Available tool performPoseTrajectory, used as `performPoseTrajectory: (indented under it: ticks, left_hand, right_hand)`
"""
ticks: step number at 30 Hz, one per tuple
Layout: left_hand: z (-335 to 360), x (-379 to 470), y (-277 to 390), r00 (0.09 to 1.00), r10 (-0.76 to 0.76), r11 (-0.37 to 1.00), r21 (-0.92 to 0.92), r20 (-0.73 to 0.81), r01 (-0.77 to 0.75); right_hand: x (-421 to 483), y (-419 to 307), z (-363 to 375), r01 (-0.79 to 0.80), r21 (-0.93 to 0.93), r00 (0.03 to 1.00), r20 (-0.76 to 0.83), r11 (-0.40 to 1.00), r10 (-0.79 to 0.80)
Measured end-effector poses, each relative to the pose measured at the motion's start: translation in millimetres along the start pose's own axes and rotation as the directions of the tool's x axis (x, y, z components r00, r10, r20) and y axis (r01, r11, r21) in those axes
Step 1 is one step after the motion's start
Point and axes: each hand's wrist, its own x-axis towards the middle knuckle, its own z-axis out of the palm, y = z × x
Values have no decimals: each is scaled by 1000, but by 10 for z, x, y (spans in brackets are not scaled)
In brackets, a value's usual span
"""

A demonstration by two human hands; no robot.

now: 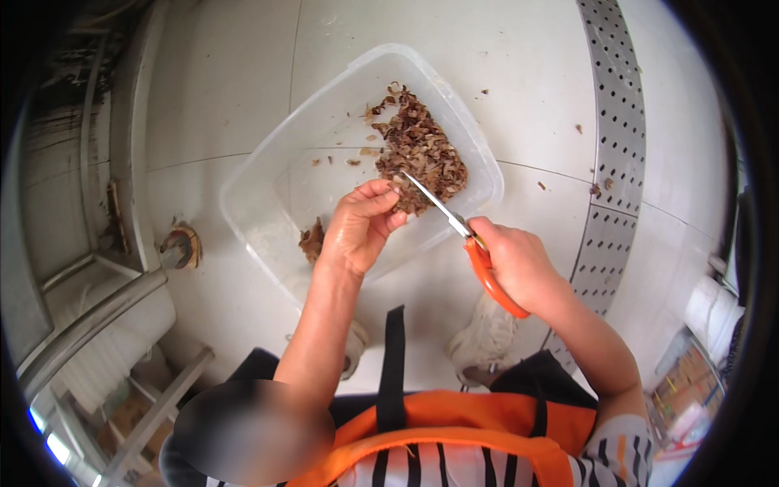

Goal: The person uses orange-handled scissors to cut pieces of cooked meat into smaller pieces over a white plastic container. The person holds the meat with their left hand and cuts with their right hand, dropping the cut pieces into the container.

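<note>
My left hand [365, 222] is above a translucent plastic tub [243, 189], its thumb and fingertips pinched around a small brown piece mostly hidden by the fingers. In my right hand [517, 262] is a pair of scissors with orange handles [490, 280]. Their steel blades [438, 204] look closed and point toward the left fingertips. Below lies a heap of brown, wet-looking frilly pieces [420, 140], possibly soaked fungus, along the tub's right side. A smaller brown clump [312, 240] rests in the tub beside my left wrist.
The tub stands on pale floor tiles [225, 91] with scattered brown scraps. A perforated metal drain cover [618, 122] runs along the right. A metal frame [91, 322] and a floor pipe [179, 246] are at left. My shoes [487, 332] are close to the tub's near side.
</note>
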Motion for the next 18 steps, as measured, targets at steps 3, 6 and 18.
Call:
performPoseTrajectory:
  ticks: [3,6,18]
  left_hand:
    - [39,-16,-1,999,19,1000,-23,-39,-20]
    - [72,-27,11,999,29,999,-35,-27,-29]
    - [118,-65,47,993,89,980,186,-75,-74]
  right_hand:
    - [-28,-7,-62,-8,24,1000,8,1000,8]
    - [-51,22,-15,99,-42,985,-136,994,-104]
    - [-5,55,42,35,-36,993,-109,999,-38]
